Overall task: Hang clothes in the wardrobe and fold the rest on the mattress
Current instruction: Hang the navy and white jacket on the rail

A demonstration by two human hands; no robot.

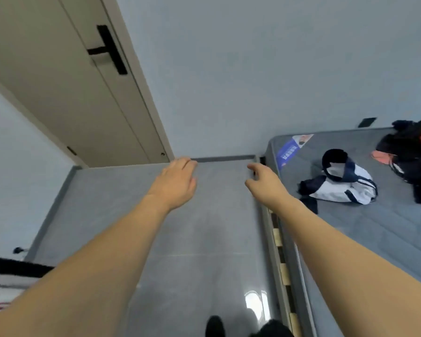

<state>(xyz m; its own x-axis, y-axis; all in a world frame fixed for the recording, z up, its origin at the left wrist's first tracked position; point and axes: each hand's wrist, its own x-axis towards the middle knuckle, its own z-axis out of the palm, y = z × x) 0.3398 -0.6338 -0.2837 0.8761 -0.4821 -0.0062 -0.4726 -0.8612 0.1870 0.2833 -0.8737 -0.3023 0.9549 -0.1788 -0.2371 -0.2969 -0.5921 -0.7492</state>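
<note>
Reaching over floor | both hands [178, 181] empty, fingers relaxed | jacket [343, 184] on mattress [374, 229]

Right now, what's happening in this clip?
A person stands on the grey floor beside the mattress, both bare arms stretched forward. Neither the left hand nor the right hand has a grip on anything; the fingers hang loosely curled. On the mattress lie a white and navy jacket, crumpled, and a dark pile of clothes with red and pink pieces near the far right edge. A closed door is at upper left. No garment looks folded yet.
</note>
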